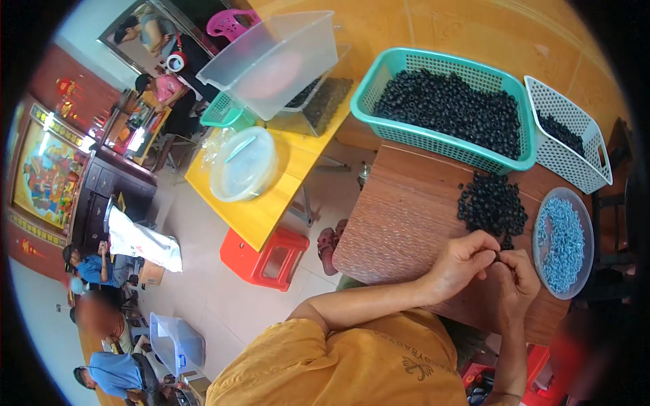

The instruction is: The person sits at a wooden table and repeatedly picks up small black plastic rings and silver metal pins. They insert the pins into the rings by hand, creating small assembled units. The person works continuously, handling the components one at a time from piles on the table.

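Note:
Above the near right part of the brown wooden table (399, 210), my left hand (459, 266) and my right hand (518, 277) meet fingertip to fingertip. Both are closed in a pinch around a small black ring-like piece (497, 257), mostly hidden by the fingers. Just beyond them lies a loose pile of black ring-like pieces (493, 206). To the right of my right hand sits a round clear plastic tray (589, 260) with many small light-blue pieces (562, 243) in it.
At the table's far side stand a green basket (443, 149) full of black pieces and a white basket (575, 169) holding fewer. Left are a yellow table (284, 196) with plastic containers and a red stool (264, 260). Other people sit working farther left.

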`<state>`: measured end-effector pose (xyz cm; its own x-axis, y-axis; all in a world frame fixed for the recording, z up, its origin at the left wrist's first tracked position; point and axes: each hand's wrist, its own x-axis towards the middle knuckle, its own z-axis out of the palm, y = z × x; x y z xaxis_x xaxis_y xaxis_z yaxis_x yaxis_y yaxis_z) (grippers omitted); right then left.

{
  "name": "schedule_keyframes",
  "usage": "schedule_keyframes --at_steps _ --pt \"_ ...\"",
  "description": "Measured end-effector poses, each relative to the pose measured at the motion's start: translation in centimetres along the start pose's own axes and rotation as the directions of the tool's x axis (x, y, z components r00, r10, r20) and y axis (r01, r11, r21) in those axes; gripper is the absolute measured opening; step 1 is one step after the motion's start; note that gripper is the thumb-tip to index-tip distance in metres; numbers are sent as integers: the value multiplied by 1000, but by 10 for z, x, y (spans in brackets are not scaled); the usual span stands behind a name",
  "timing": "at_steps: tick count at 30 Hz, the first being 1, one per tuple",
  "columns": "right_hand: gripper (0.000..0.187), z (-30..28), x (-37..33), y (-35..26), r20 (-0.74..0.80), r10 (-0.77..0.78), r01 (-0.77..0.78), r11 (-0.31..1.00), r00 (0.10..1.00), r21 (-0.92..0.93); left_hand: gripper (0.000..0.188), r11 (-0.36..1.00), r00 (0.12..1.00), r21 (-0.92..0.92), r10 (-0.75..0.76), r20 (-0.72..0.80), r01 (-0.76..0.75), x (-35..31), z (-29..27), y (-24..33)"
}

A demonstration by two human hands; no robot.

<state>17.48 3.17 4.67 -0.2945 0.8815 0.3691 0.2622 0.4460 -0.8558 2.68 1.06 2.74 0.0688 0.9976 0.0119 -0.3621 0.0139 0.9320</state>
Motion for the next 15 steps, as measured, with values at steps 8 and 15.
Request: schedule_keyframes --at_steps 8,15 --pt "7 -3 -2 -7 -9 -4 4 999 1000 -39 13 994 998 -111 14 69 -6 0 0 -3" --pt "10 5 -10 -4 -188 78 -71 997 979 40 13 927 975 -302 -220 38 221 4 1 -6"
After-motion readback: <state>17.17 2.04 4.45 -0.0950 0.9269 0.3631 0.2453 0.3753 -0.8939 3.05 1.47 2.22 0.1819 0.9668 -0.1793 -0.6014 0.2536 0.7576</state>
